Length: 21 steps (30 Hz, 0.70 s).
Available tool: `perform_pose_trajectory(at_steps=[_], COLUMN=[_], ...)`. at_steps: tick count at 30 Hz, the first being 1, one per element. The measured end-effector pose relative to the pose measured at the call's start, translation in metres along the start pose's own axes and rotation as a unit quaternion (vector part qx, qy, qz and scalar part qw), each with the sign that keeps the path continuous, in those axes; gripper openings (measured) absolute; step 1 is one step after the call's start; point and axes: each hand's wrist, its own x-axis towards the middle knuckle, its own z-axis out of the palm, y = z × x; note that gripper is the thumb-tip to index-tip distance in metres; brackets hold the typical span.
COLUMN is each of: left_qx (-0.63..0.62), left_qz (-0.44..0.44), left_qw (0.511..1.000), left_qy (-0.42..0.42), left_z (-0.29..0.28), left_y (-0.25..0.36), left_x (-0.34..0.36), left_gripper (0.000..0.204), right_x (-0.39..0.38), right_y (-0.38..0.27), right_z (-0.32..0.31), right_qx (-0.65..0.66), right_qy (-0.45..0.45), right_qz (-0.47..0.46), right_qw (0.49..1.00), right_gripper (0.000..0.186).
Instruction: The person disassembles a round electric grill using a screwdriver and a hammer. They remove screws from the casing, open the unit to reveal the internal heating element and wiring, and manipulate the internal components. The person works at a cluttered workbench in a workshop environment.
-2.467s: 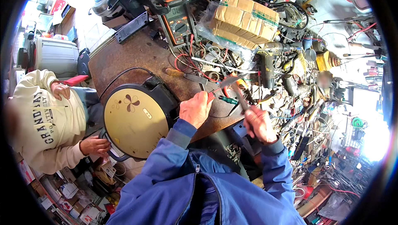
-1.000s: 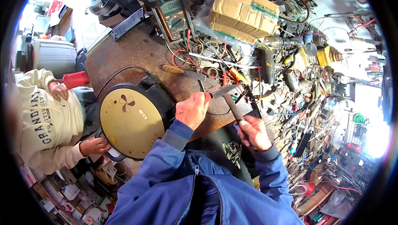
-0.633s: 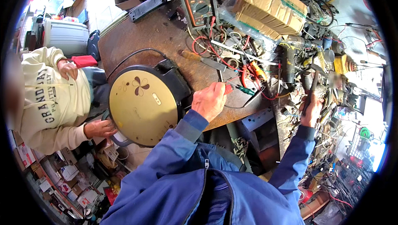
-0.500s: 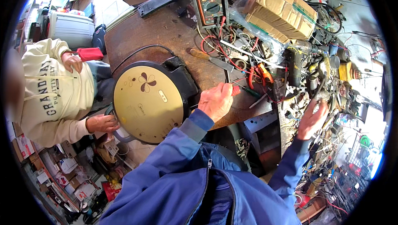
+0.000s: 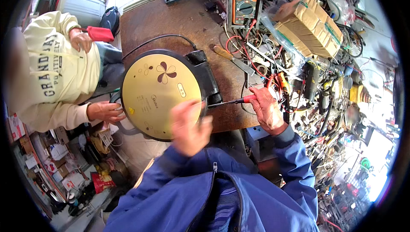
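Note:
A round electric griddle with a gold lid and black rim sits at the table's near left side. My left hand, smeared by motion, is over the lid's lower right edge, thumb and fingers apart, with nothing visible in it. My right hand grips a screwdriver by its red handle. The shaft points left, its tip close to the griddle's black hinge side; whether it touches cannot be told. Another person's hand is at the griddle's handle on the left.
A wooden-handled knife lies on the brown table. Behind it stand a multimeter with red leads and a cardboard box. Tools, cables and parts crowd the right. The other person holds a red pouch.
The screwdriver has passed from my left hand to my right, which came in from the cluttered parts at right. My left hand has moved left over the lid. The view has shifted.

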Motion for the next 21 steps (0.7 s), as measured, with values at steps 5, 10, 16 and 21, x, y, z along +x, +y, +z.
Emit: perform_pose_trajectory(at_steps=[5, 10, 16, 21], left_qx=[-0.156, -0.479, -0.421, -0.43], left_qz=[-0.456, -0.531, -0.523, -0.463], left_qw=[0.847, 0.677, 0.701, 0.702], left_qy=[0.224, 0.175, 0.241, 0.328], left_z=[-0.095, -0.062, -0.036, -0.026], left_y=[-0.089, -0.104, -0.086, -0.1], left_x=[-0.104, -0.144, -0.13, -0.113], left_gripper=[0.042, 0.046, 0.047, 0.039], right_x=[0.015, 0.025, 0.03, 0.027], right_y=[0.014, 0.02, 0.019, 0.021], right_z=[-0.005, -0.013, -0.017, -0.016], right_qx=[0.049, 0.051, 0.08, 0.087], right_qy=[-0.029, -0.093, -0.129, -0.131], right_qz=[-0.034, -0.063, -0.066, -0.056], right_qw=[0.998, 0.992, 0.986, 0.986], right_gripper=[0.032, 0.028, 0.022, 0.019])
